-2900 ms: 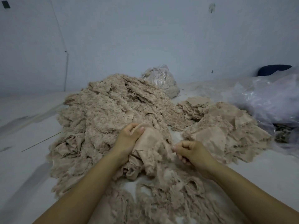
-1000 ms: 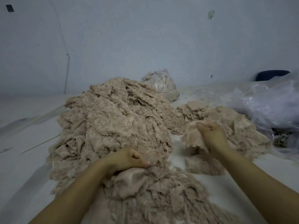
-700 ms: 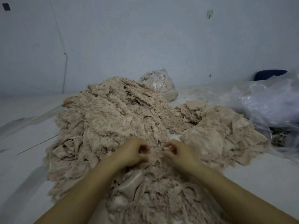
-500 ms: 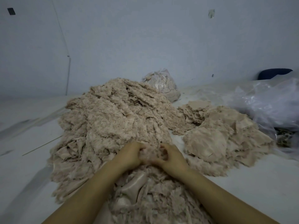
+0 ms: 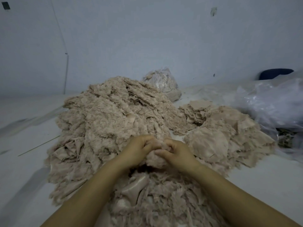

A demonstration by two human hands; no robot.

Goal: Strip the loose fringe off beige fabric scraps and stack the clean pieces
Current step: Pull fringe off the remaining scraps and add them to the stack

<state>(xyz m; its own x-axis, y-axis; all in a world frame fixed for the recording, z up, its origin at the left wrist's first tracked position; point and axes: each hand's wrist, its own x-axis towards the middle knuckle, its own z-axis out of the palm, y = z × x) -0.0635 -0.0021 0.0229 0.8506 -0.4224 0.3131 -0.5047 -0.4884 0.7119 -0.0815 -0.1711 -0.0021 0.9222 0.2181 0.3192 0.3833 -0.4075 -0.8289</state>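
Together, left hand point(image 5: 139, 149) and right hand point(image 5: 177, 153), fingers curled, both gripping one fringed scrap point(image 5: 155, 158).

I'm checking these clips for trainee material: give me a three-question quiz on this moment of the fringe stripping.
1. True or false: the left hand and right hand both grip one fuzzy scrap.
2. The flatter stack of stripped pieces lies on which side of the big fringed heap? A) the person's left B) the person's right C) behind it
3. Fill in: by the far wall sits a clear plastic ___ stuffed with beige fabric.

Key: 1 true; 2 B; 3 bag.
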